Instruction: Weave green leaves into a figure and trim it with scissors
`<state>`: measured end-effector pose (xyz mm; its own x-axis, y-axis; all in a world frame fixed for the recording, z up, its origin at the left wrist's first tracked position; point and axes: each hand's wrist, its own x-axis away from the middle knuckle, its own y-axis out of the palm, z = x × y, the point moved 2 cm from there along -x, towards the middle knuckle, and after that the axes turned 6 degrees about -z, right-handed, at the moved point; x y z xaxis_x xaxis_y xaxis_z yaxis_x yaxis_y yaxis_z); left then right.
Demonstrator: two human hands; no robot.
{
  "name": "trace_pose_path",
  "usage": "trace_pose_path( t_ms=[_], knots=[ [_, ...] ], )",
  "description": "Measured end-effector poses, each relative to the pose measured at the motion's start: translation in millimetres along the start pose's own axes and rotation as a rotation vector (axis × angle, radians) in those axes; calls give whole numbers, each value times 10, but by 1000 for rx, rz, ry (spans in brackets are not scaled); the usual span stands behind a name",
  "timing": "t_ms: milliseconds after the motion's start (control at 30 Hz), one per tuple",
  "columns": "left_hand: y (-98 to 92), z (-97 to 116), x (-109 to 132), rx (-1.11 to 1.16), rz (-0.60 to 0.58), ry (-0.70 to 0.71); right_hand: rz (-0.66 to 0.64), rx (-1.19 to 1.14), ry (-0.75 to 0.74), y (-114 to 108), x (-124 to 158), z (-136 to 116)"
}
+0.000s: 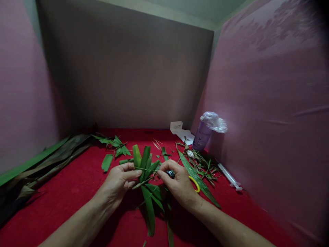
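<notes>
In the head view my left hand [120, 180] is closed on a bundle of cut green leaves [144, 164], its thumb pressed against them. Several strips fan upward from the grip, one of them yellowish. More long leaves [149, 209] hang below, near a brown twig [140, 184]. A thin green strip [147, 169] stretches across the bundle between both hands. My right hand [177, 181] pinches around the strip's right end; its exact hold is partly hidden by the fingers. Beside the right fingers shows a small black object [170, 174], its kind unclear.
Red cloth [69, 192] covers the surface. Right of my right hand are a yellow loop handle [195, 184], a long leaf [196, 176], twigs [205, 164] and a syringe [230, 176]. Farther back stand a purple cup [202, 137] and white paper [185, 135]. Large leaves [46, 161] lie left.
</notes>
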<state>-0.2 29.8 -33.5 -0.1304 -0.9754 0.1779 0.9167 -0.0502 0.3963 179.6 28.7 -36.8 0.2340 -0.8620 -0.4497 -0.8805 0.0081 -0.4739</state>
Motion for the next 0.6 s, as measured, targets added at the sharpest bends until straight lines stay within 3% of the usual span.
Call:
trace_pose_path(
  t_ms=[267,467,600],
  knots=[
    [2,37,2,-13,-43,-19,2,13,-7,12,-7,23],
    [-15,37,-13,-6,22,-20,-10,17,-7,10,-4,13],
    [-59,66,-33,42,109,11,102,-21,-35,-49,4,-44]
  ],
)
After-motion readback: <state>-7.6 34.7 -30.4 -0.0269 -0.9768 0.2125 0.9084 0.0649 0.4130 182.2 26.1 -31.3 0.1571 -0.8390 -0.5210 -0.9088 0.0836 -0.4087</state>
